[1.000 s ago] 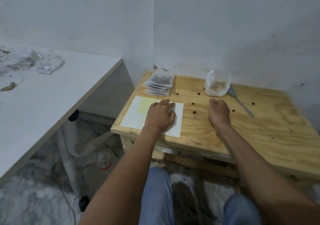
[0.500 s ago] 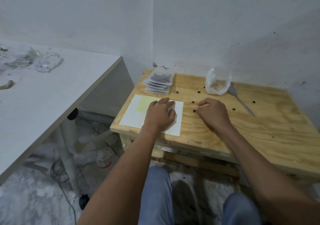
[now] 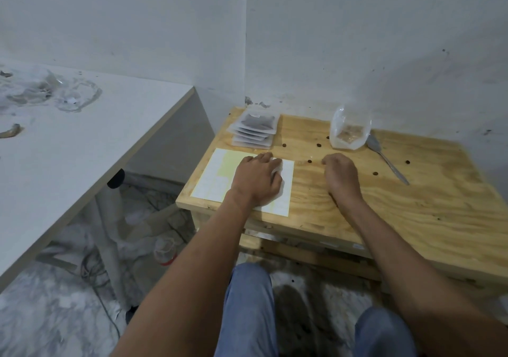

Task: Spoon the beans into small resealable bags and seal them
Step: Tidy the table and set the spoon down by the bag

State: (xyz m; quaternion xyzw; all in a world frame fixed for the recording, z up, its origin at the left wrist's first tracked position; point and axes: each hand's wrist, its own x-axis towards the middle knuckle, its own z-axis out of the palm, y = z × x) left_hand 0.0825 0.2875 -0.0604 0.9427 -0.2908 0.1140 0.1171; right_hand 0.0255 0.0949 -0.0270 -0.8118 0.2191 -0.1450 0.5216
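The left hand [image 3: 257,182] lies palm down on the white and pale-yellow sheet [image 3: 217,176] at the near left corner of the wooden table [image 3: 412,213], fingers straight and close together, pointing away from the person; something white shows under its fingertips, though what it is cannot be told. Its forearm runs back in a straight line toward the camera. The right hand [image 3: 341,176] rests on the bare wood just beside the sheet's right edge, knuckles up and fingers curled under, the fingertips drawn in toward a loose bean [image 3: 309,161] (whether they pinch anything cannot be told). Its forearm slopes in from the lower right.

More dark beans lie scattered singly over the far half of the tabletop. Beyond the right hand stands a clear plastic bag [image 3: 349,131], open at the top, with brownish contents low inside. A metal spoon [image 3: 384,158] lies just right of it, bowl near the bag. At the far left corner sits a fanned stack of small filled bags [image 3: 254,131].
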